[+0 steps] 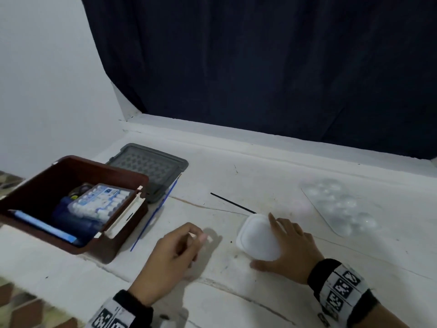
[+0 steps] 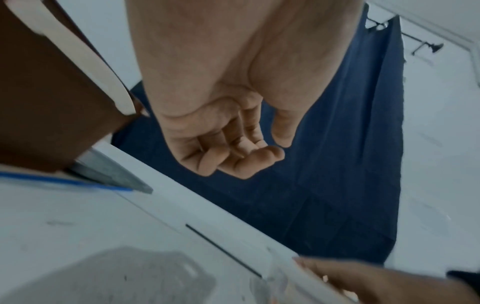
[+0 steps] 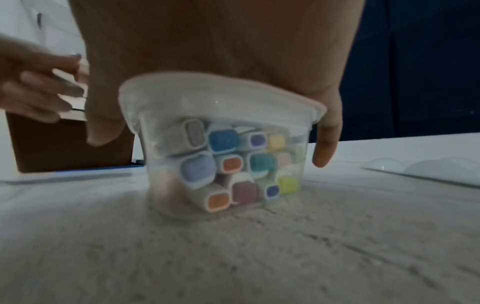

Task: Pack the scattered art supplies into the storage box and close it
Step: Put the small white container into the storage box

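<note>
You're gripping the marker tub (image 1: 259,237) mid-tabletop with your right hand (image 1: 287,249); left hand (image 1: 170,254) loosely curled, holding nothing. Storage box (image 1: 71,204) partly packed at left edge; lid (image 1: 151,169), brushes, palette (image 1: 343,204) still waiting.

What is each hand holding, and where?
The right hand grips the marker tub by its white lid; the left hand holds nothing.

Open brown storage box (image 1: 71,209) (partly packed), clear white-lidded tub (image 3: 223,160) of seemingly markers, upright, well right
</note>
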`<control>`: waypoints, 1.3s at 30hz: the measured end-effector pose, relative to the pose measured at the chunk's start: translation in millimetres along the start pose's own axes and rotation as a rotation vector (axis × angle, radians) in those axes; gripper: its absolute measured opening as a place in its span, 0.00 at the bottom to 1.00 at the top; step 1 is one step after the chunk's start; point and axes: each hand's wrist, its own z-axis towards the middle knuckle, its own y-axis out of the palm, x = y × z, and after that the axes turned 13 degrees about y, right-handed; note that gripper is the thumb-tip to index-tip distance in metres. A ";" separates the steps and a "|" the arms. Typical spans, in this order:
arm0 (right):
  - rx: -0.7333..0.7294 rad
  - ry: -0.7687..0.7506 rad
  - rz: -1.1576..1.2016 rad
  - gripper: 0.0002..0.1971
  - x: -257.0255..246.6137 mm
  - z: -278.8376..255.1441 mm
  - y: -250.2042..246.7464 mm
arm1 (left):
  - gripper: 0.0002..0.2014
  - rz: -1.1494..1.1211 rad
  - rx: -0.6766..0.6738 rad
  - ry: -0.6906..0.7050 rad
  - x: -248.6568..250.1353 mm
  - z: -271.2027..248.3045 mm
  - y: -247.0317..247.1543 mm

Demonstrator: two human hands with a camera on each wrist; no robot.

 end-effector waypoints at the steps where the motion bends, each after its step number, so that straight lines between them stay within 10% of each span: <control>1: -0.005 -0.008 -0.019 0.70 0.1 0.5 -0.7 | 0.10 0.007 0.048 0.030 7.8 -5.3 -7.4; 11: 0.053 0.011 0.183 0.69 -36.8 -12.3 -2.2 | 0.17 0.195 0.304 0.185 32.7 -33.3 -95.9; 20: 0.311 -0.083 0.486 0.63 -171.4 -29.7 -22.5 | 0.07 0.571 0.167 0.261 -16.2 -30.8 -259.6; 29: 0.453 -0.036 0.475 0.62 -304.0 -43.7 -22.3 | 0.14 0.798 -0.649 0.505 -48.9 23.7 -379.8; 39: 0.514 0.059 0.541 0.50 -349.5 -50.2 -23.3 | 0.26 1.075 -1.279 0.555 -71.3 88.2 -329.2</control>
